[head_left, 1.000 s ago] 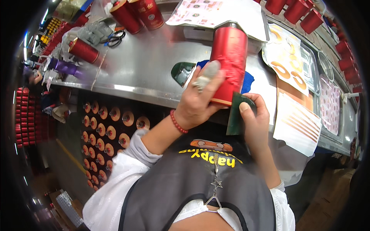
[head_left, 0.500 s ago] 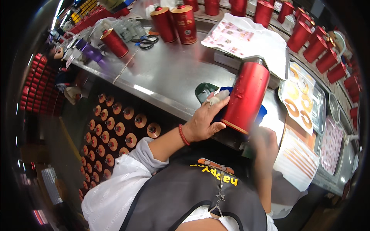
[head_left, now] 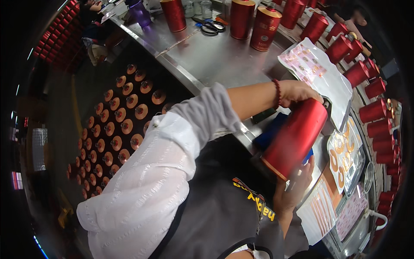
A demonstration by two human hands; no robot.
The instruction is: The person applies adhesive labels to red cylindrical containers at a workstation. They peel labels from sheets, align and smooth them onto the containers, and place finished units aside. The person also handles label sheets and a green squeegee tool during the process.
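A glossy red bottle [head_left: 297, 136] lies tilted in front of me, its near end toward my apron. My left hand [head_left: 298, 93] reaches across to its far end, with the fingers closed over it and the fingertips partly hidden. My right hand [head_left: 295, 187] is at the near end, palm against or close beside the bottle, fingers stretched out and slightly blurred. Under the bottle shows a blue support [head_left: 269, 133], mostly covered. To the right lie a sheet of gold ring-shaped stickers [head_left: 340, 153] and a white sheet with brown-orange strips [head_left: 318, 211].
Red bottles [head_left: 265, 28] stand at the back of the metal table [head_left: 211, 64], near black-handled scissors [head_left: 211, 28]. A pink-printed sheet [head_left: 304, 64] lies beyond the bottle. More red bottles [head_left: 373, 110] line the right. Rows of bottles with round tops [head_left: 114, 114] stand lower left.
My left hand has moved from the bottle's near left side to its far end. My right hand has come up by the near end. The whole view has turned and shifted.
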